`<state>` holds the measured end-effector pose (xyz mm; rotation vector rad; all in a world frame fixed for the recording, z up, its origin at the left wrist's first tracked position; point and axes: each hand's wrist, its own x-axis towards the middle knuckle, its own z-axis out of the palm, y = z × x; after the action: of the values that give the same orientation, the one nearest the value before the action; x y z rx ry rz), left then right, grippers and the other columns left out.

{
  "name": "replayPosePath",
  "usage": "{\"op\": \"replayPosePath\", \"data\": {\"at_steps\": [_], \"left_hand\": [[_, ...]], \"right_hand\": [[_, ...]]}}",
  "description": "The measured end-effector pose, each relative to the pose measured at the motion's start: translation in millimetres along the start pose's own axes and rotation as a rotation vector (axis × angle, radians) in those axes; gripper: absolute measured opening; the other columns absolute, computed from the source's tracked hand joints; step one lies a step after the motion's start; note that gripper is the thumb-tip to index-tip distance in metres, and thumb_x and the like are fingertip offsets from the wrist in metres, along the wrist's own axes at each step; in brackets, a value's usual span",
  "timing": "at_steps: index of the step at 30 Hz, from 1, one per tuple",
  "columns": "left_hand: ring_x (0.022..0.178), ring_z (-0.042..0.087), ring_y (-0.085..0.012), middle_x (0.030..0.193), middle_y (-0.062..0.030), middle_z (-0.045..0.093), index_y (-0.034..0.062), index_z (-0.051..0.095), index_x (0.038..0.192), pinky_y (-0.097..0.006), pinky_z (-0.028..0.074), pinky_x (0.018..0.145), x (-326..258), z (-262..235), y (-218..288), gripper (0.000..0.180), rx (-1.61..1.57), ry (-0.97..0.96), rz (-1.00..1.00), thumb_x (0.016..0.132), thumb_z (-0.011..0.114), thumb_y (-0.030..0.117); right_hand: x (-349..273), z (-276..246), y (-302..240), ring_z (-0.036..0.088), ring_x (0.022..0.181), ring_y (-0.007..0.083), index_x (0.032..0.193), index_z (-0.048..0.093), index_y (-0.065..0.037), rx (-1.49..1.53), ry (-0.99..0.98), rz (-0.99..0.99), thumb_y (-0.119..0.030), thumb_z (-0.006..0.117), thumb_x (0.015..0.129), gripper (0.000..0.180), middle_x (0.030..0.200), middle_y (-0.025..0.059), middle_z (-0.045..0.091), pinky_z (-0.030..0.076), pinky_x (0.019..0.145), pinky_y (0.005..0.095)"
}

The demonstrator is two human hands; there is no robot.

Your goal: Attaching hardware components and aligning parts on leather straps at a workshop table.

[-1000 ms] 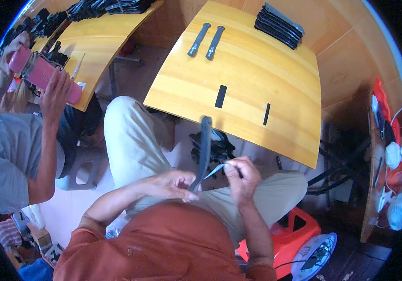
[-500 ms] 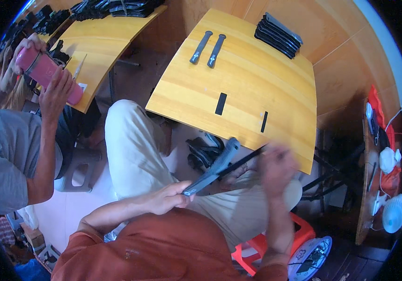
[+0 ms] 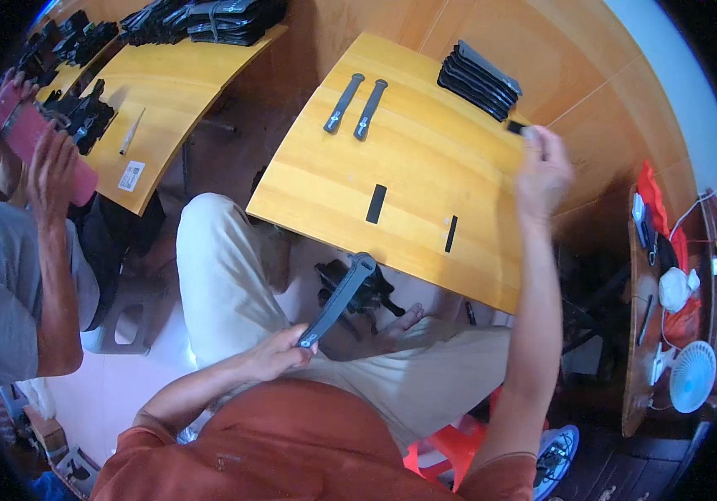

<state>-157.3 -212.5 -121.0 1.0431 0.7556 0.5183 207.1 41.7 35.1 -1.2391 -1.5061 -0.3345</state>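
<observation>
The long dark grey strap (image 3: 337,302) sits low and near, over the person's lap, slanting up toward the near edge of the wooden table (image 3: 425,167). The left hand (image 3: 279,355) is closed round its lower end, and it stands out straight from that grip without drooping, so it looks fairly stiff and light, easy to manage one-handed; holding it near an end as here seems fine, though nearer the middle would probably steady it better. The right hand (image 3: 544,167) is up at the far right of the table, fingers pinched on a small black piece (image 3: 515,128) just beside a stack of dark flat parts (image 3: 479,79). Two more straps (image 3: 357,105) lie side by side at the far left of the table, and two black strips (image 3: 377,203) nearer. On the left another person holds a pink object (image 3: 32,138).
</observation>
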Motion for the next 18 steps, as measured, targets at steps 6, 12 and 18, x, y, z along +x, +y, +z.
{"op": "replayPosePath", "data": {"at_steps": [6, 12, 18], "left_hand": [[0.071, 0.044, -0.0085, 0.078, 0.0023, 0.047, 0.007, 0.05, 0.101, -0.027, 0.039, 0.063, 3.0, -9.8, -6.4, 0.012, -0.014, -0.022, 0.017, 0.09, 0.052, 0.009], [0.07, 0.044, -0.009, 0.077, 0.0021, 0.048, 0.0075, 0.049, 0.101, -0.026, 0.038, 0.063, 4.8, -12.5, -3.7, 0.014, 0.098, -0.007, 0.045, 0.098, 0.049, 0.021], [0.072, 0.046, -0.0126, 0.078, -0.0002, 0.051, 0.0069, 0.05, 0.107, -0.03, 0.039, 0.069, 7.9, -18.4, -16.2, 0.048, 0.054, 0.004, 0.137, 0.104, 0.031, 0.05]], "right_hand": [[-90.1, 86.0, -4.8, 0.069, 0.078, 0.0338, 0.096, 0.069, -0.012, -0.09, -0.461, -0.083, -0.014, 0.064, 0.087, 0.011, 0.095, 0.0103, 0.072, 0.055, 0.067, 0.0444], [-101.4, 114.4, -11.4, 0.069, 0.08, 0.0342, 0.096, 0.07, -0.012, -0.071, -0.544, -0.058, -0.017, 0.065, 0.088, 0.011, 0.096, 0.0102, 0.072, 0.056, 0.069, 0.0444], [-90.9, 130.6, -20.1, 0.069, 0.08, 0.0343, 0.097, 0.07, -0.01, -0.087, -0.6, -0.068, -0.02, 0.065, 0.089, 0.013, 0.095, 0.0109, 0.072, 0.055, 0.069, 0.0443]]}}
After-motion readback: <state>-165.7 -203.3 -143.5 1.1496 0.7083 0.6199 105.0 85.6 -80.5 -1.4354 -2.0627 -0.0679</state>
